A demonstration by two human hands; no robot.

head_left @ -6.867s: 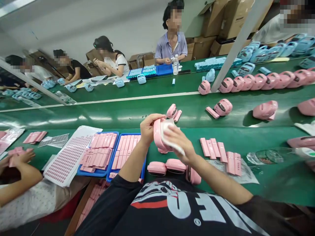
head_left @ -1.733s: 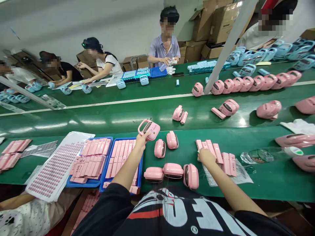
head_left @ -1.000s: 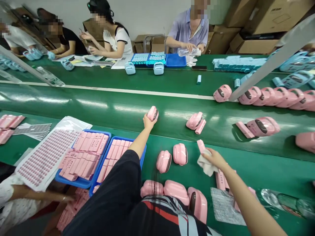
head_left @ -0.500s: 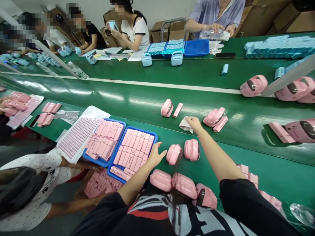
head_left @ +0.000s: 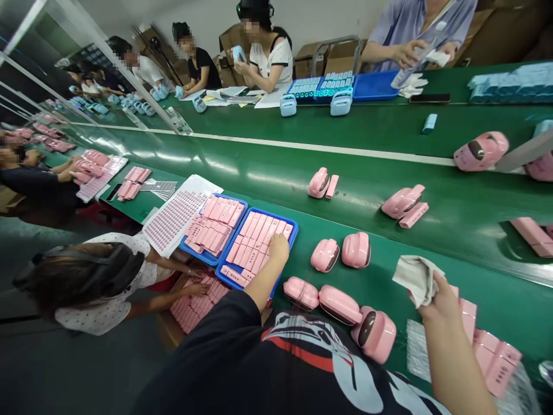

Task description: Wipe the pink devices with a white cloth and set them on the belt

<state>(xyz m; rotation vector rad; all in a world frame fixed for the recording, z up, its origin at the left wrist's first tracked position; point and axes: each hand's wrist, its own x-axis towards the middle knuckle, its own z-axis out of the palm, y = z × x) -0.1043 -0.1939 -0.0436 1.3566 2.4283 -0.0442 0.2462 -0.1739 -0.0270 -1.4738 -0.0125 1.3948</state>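
The left hand (head_left: 279, 246) rests with loose fingers on pink plates in the blue tray (head_left: 290, 222); a careless pull could scatter them. The right hand (head_left: 438, 294) clutches a cloth (head_left: 417, 278).

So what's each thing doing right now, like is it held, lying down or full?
Left hand: open, fingers resting on the strips in the tray.
Right hand: shut on the cloth.
Cloth: crumpled, lifted off the table.
Blue tray: full of pink strips.
Two pink units: standing side by side, untouched.
Belt unit: on the belt, strip beside it.
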